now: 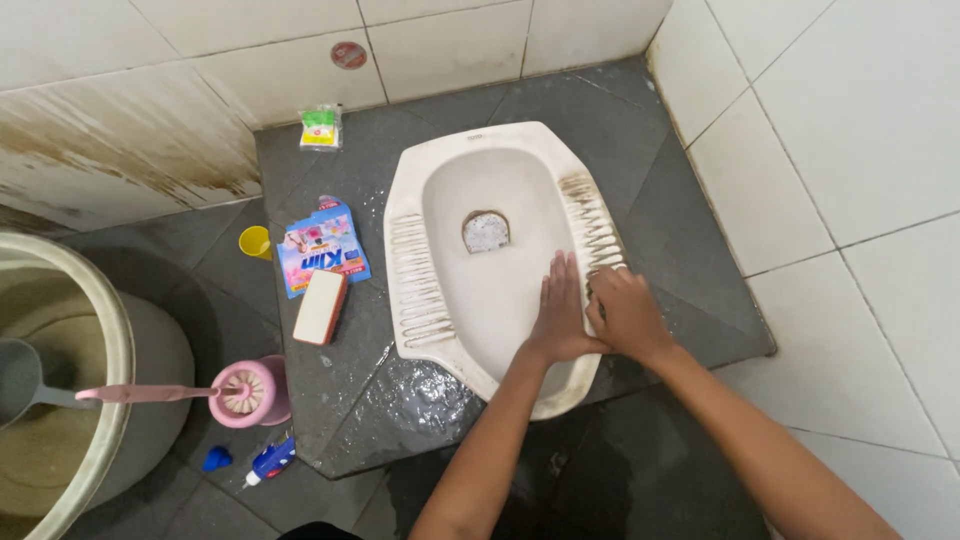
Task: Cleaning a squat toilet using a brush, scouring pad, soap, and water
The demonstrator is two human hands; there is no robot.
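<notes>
Both hands on the squat pan [490, 290], right side, at the stained footrest [592, 228]; left hand [562, 312] flat, fingers spread wide on the inner slope, holding nothing; right hand [625, 310] curled and pressed on the footrest's near end; fingers closed down, though whether something small sits under them I cannot tell. Step in hand, by my reading: scrubbing the brown grime off the right ribs. Far ribs are dirty beyond the fingers, and the left footrest [418, 282] is grimy too; the next move calls for firm pressure along the grooves, working away from the body. Sponge [320, 307] lies on the wet floor left of the pan, beside the packet [322, 250]; brush [235, 392] nearer the tub [75, 330].
</notes>
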